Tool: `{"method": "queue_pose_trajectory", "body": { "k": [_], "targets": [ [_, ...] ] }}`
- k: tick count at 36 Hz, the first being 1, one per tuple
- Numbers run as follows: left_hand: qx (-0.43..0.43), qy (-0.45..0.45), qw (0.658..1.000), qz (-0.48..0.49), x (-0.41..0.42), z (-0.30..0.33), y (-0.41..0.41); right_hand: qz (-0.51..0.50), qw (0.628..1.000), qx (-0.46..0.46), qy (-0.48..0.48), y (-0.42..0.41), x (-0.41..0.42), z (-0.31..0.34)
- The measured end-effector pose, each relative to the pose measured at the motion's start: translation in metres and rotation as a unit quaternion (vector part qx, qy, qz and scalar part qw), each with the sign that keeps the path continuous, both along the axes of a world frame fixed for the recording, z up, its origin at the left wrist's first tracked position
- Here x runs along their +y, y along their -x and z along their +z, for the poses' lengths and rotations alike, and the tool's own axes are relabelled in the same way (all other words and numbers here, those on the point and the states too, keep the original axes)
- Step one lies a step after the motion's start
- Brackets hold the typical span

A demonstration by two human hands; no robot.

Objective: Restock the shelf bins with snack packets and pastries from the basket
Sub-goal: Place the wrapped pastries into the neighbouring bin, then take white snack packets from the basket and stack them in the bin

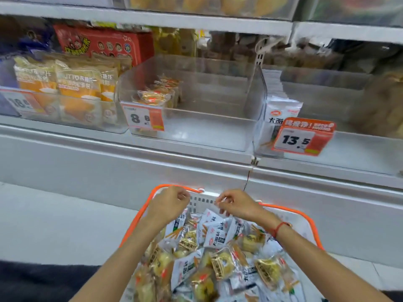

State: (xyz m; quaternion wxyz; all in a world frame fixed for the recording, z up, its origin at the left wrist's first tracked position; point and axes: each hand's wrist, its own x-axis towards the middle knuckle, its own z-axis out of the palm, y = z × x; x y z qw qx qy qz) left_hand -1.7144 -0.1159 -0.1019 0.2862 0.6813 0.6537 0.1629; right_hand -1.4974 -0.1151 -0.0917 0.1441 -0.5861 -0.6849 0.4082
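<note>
White plastic with an orange rim makes the basket (290,216), which stands low in front of the shelf and is full to the top. Inside lie two kinds of goods mixed together: white snack packets (214,233) with red logo and dark characters, and round yellow pastries (220,262) in clear wrappers with gold labels.

Both hands are over the far end of the basket. The left hand (169,202) has its fingers curled in, near the orange rim; if it holds something I cannot tell. The right hand (236,205) has also curled fingers, and something small and pale seems to be between the fingertips, but it is too blurred to name. A red string is around the right wrist.

On the shelf above, the clear middle bin (196,125) with price tag 8.8 holds only a few pastries at its left side. The bin to the right, tag 13.5, has white packets standing in a row at its left edge.
</note>
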Motion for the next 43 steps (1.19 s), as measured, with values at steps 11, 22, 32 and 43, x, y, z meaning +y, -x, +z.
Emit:
{"method": "queue_pose_trajectory", "body": {
  "k": [11,22,32,43],
  "targets": [
    [0.075,0.099,0.987,-0.099,-0.036,-0.125,-0.040,0.107,0.972,-0.198,0.070,0.006,-0.039,-0.116],
    [0.251,0.089,0.952,-0.148,-0.040,-0.121,-0.053,0.002,0.980,-0.195,-0.041,-0.002,-0.023,-0.133],
    [0.030,0.000,0.997,-0.067,-0.014,-0.070,-0.035,-0.072,0.994,0.064,-0.048,-0.013,-0.003,-0.064],
    [-0.262,0.010,0.961,-0.087,-0.005,0.021,-0.034,-0.112,0.966,0.198,-0.119,-0.009,0.007,0.033]
  ]
}}
